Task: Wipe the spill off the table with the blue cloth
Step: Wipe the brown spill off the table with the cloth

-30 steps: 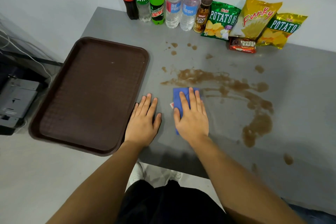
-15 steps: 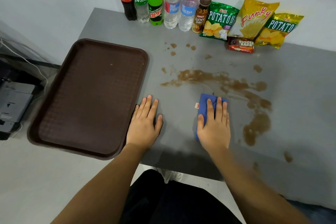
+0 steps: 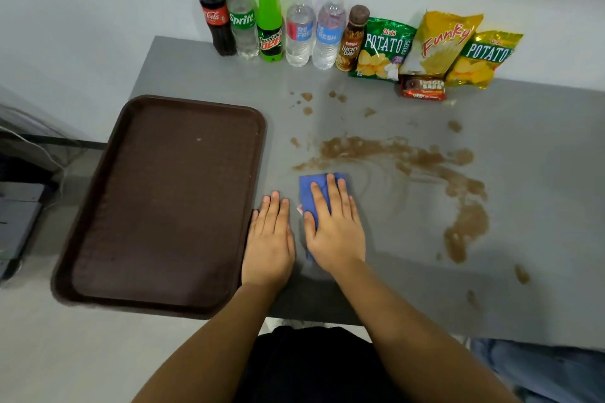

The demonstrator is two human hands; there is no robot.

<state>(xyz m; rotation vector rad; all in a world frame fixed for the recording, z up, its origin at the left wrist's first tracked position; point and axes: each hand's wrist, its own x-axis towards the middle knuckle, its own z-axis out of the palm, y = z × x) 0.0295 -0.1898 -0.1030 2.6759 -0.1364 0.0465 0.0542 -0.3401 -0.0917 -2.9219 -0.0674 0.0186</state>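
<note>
A brown spill (image 3: 409, 157) arcs across the grey table (image 3: 540, 173), from the middle down to a thick patch at the right. The folded blue cloth (image 3: 309, 193) lies flat just below the spill's left end. My right hand (image 3: 334, 226) presses flat on top of the cloth, fingers stretched forward, and covers most of it. My left hand (image 3: 270, 239) rests flat on the table beside it, fingers together, between the cloth and the tray, holding nothing.
A large brown tray (image 3: 163, 206) fills the table's left part and overhangs its edges. Several drink bottles (image 3: 271, 19) and snack bags (image 3: 438, 45) line the far edge. Small brown drops (image 3: 307, 104) dot the area in front of the bottles. The near table edge runs under my wrists.
My right hand slid the cloth right along the spill's lower edge, then back left beside my left hand. Faint wiped streaks now show there. The left hand stayed put.
</note>
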